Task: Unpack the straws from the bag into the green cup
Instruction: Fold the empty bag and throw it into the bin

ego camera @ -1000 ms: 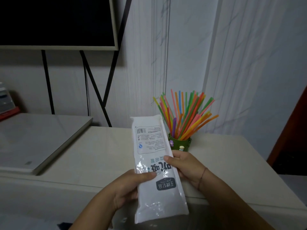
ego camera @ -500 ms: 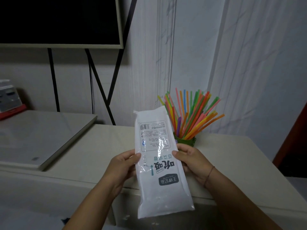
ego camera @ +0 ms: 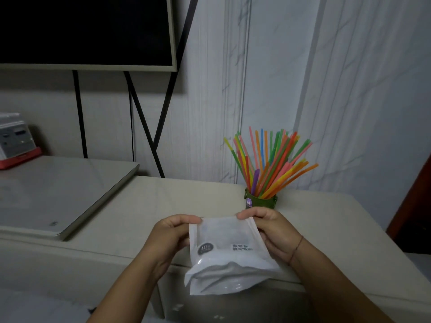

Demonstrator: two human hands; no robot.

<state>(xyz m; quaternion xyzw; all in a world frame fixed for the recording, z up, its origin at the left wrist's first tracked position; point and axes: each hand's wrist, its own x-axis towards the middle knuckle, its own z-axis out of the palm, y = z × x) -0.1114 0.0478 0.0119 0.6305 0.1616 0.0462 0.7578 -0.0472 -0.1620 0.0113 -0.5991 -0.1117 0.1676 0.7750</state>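
A white plastic bag (ego camera: pixel 227 250) with dark print hangs folded over between my hands, above the front edge of the beige table (ego camera: pixel 144 206). My left hand (ego camera: pixel 169 238) pinches its upper left corner. My right hand (ego camera: pixel 271 231) pinches its upper right corner. Just behind my right hand stands the small green cup (ego camera: pixel 261 201), its lower part hidden by my fingers. Several coloured straws (ego camera: pixel 268 166) fan out of the cup. No straws show inside the bag.
A closed grey laptop (ego camera: pixel 60 194) lies on the left of the table. A dark screen (ego camera: pixel 86 31) on black legs hangs above it. A grey and red box (ego camera: pixel 16 141) sits at the far left. The wall stands right behind the cup.
The bag was held upright and flat before; now it is folded over and lower. Both hands have moved from its middle sides to its top corners.
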